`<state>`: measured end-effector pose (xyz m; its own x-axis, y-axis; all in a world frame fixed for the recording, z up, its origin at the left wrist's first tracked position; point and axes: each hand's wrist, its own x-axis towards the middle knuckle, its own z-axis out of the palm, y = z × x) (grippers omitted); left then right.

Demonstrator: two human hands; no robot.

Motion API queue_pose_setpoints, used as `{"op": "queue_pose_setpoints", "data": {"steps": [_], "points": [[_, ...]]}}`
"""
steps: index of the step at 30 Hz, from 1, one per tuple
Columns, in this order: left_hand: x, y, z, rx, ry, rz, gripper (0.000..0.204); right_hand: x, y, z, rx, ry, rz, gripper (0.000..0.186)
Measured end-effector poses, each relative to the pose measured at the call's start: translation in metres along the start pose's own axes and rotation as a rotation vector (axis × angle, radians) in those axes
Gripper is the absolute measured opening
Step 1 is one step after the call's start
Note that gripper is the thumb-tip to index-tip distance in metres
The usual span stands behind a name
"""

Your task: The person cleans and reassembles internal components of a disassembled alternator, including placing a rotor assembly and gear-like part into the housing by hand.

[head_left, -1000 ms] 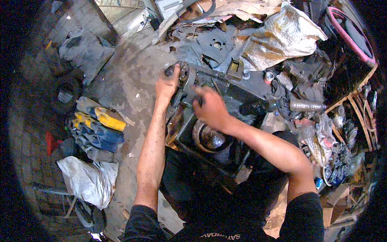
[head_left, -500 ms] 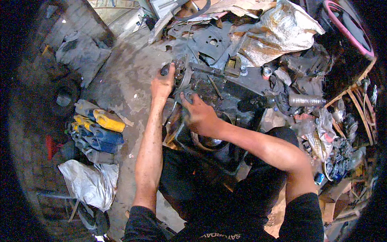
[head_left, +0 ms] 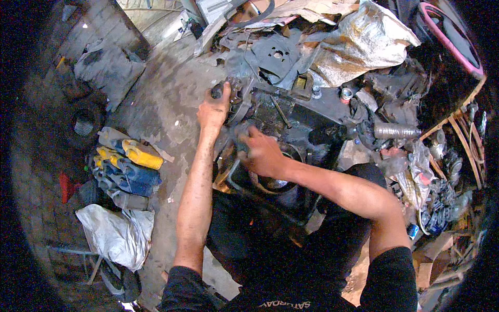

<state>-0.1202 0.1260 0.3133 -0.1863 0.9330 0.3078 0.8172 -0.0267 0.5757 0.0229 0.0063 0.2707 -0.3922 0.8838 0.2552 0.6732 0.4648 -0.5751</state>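
Item: greasy black engine block (head_left: pixel 312 112), on the concrete floor (head_left: pixel 161 104), centre of scene.
Left hand (head_left: pixel 214 110): grip closed around a dark knob-like fitting (head_left: pixel 224 88) at the block's far-left corner.
Right hand (head_left: pixel 262 152): pressed on the near-left rim by a round bore (head_left: pixel 275 182); whether its grip holds anything, I cannot tell.
Handling: I judge it best to steady the fitting and work slowly; the oily surfaces look slippery.
Obscured: fingertips, block's near side under the forearms.
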Motion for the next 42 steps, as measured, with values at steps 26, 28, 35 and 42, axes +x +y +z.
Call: {"op": "queue_pose_setpoints", "data": {"steps": [26, 28, 35, 42], "points": [[-0.017, 0.018, -0.003, -0.016, 0.031, -0.014, 0.069, 0.051, 0.062, -0.052, 0.563, 0.427, 0.118, 0.038], [-0.015, 0.014, -0.003, 0.032, 0.011, -0.09, 0.071, 0.037, 0.051, -0.043, 0.417, 0.409, -0.004, 0.037], [-0.014, 0.014, -0.008, -0.041, -0.006, -0.004, 0.07, 0.027, 0.038, -0.026, 0.43, 0.547, 0.114, 0.034], [-0.018, 0.018, -0.007, -0.02, 0.017, -0.002, 0.069, 0.036, 0.047, -0.015, 0.297, 0.502, 0.047, 0.042]]}}
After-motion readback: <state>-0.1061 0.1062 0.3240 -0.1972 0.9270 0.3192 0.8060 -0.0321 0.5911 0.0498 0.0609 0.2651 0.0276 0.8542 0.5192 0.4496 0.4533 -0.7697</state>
